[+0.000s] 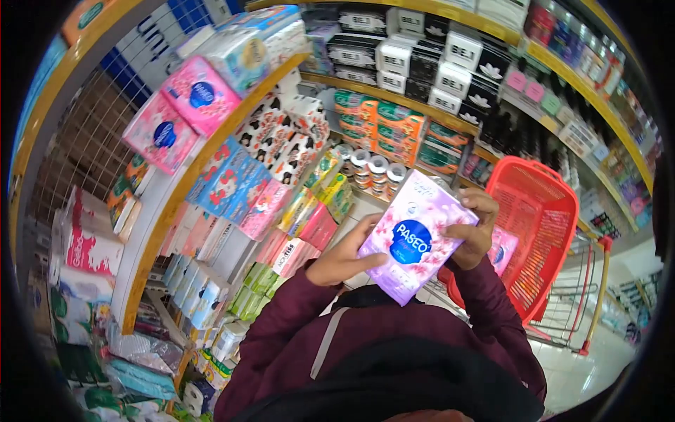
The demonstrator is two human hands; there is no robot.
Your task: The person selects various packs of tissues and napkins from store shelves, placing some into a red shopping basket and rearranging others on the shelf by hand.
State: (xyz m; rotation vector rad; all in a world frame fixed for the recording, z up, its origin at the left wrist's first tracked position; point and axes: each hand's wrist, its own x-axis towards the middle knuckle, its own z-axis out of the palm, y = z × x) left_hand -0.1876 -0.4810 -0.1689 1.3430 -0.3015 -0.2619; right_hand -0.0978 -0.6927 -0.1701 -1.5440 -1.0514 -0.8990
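A purple floral pack of Paseo tissues (422, 218) is held tilted in front of my chest. My left hand (344, 254) grips its left edge, with the thumb across the front face. On the opposite side, my right hand (474, 228) clasps the upper right edge, thumb and fingers bent over the front. Just beyond my right forearm is a red plastic shopping basket (555, 204) on a metal cart. Inside it lies a pink pack (502, 247), partly hidden by my arm.
Two pink Paseo packs (202, 96) rest on the upper left shelf. Below are shelves of tissue packs, including red-and-blue patterned ones (228, 179). Black and white BE.1 boxes (460, 56) and orange-green packs (376, 126) line the back. The cart frame (590, 302) stands at right on pale tiles.
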